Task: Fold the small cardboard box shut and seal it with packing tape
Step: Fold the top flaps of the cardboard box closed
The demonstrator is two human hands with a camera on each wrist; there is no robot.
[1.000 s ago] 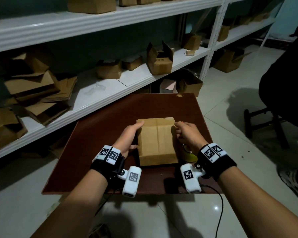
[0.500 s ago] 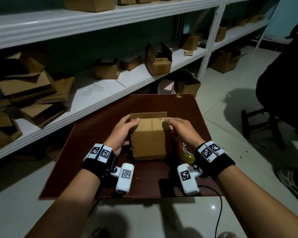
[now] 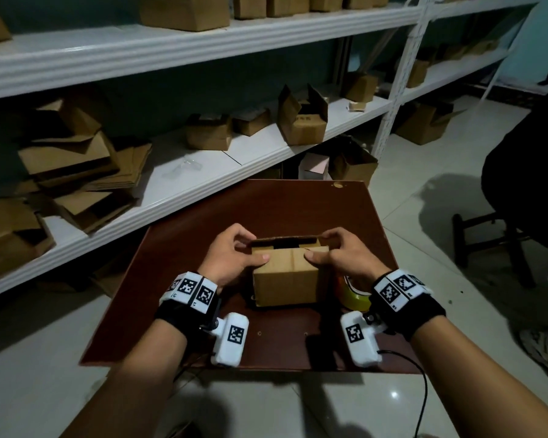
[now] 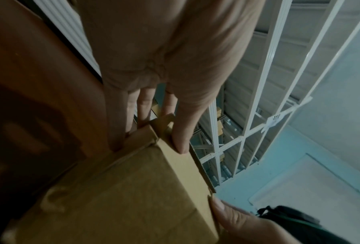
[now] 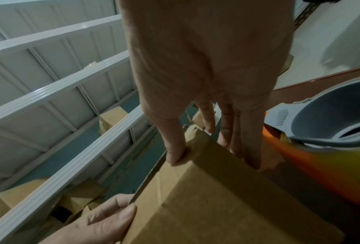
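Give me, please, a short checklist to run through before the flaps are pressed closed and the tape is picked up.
1. Box stands on the table: ok. The cardboard box sits upright on the brown table.
2. Both hands have a grip on the box: ok. The left hand and the right hand hold its top corners, thumbs on the near flap.
3. Flaps fully closed: not ok. A dark gap shows between the near and far flap.
4. Tape within reach: ok. The tape roll lies just right of the box.
5. Tape's free end ready: cannot tell.
6. Contents of the box: cannot tell.
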